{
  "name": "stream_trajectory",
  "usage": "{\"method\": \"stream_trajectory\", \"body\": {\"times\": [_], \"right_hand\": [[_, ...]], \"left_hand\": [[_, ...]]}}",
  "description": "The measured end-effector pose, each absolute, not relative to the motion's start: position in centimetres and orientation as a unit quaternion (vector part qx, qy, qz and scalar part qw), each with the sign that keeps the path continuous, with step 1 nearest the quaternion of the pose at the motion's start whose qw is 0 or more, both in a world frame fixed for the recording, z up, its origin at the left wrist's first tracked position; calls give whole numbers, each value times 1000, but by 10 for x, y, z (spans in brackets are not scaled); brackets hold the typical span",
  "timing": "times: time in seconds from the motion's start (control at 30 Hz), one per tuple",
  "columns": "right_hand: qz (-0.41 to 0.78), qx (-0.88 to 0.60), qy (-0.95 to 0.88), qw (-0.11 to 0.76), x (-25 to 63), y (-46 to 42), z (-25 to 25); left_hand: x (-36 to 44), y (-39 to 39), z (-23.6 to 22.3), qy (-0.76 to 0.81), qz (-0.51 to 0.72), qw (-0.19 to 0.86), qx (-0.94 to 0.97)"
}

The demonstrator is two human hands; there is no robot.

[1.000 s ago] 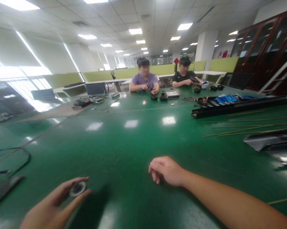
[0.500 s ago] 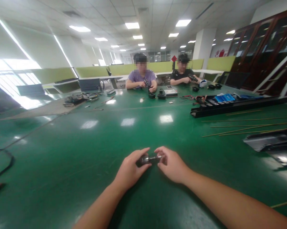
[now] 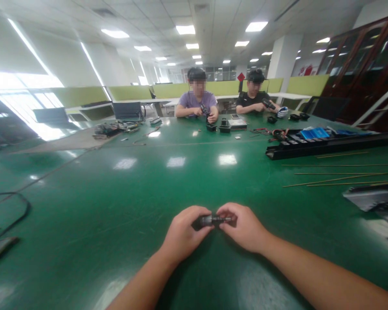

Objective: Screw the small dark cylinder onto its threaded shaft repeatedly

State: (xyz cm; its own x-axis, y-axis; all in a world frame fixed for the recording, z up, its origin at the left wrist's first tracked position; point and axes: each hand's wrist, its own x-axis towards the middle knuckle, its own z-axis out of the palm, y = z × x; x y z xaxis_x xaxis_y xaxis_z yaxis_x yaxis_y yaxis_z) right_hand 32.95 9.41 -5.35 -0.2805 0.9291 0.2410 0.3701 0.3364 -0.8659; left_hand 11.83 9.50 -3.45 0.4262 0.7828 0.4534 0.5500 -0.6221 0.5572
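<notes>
A dark cylindrical part with a shiny collar and a thin metal shaft point(image 3: 215, 219) lies sideways between my hands, just over the green table point(image 3: 132, 202). Wrapped round its thicker end is my left hand point(image 3: 184, 230), thumb at the front and fingers behind. My right hand point(image 3: 244, 226) curls round the thin end of the shaft, with thumb and fingertips closed in on it. The back of the thick end is hidden in the left palm, so its exact kind does not show.
Across the table two people work on small dark parts. A long black channel point(image 3: 297, 150) holding blue pieces lies at right, with thin rods point(image 3: 339, 174) and black-and-grey parts point(image 3: 371, 198) nearer. A black cable point(image 3: 26, 211) curves at left; tools point(image 3: 116, 128) lie in a heap far left.
The view has turned slightly left. My right fingers have closed further along the shaft, and both hands sit a little lower and further right in the picture.
</notes>
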Motion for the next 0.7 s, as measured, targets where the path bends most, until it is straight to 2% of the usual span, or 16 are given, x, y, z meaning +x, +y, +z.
{"method": "stream_trajectory", "body": {"times": [0.2,0.7], "right_hand": [[377,-448,-705,399,329,92,-49],[336,-441,-746,370,329,91,-43]], "left_hand": [[119,94,-33,390,361,155,833],[123,91,-33,377,361,174,835]]}}
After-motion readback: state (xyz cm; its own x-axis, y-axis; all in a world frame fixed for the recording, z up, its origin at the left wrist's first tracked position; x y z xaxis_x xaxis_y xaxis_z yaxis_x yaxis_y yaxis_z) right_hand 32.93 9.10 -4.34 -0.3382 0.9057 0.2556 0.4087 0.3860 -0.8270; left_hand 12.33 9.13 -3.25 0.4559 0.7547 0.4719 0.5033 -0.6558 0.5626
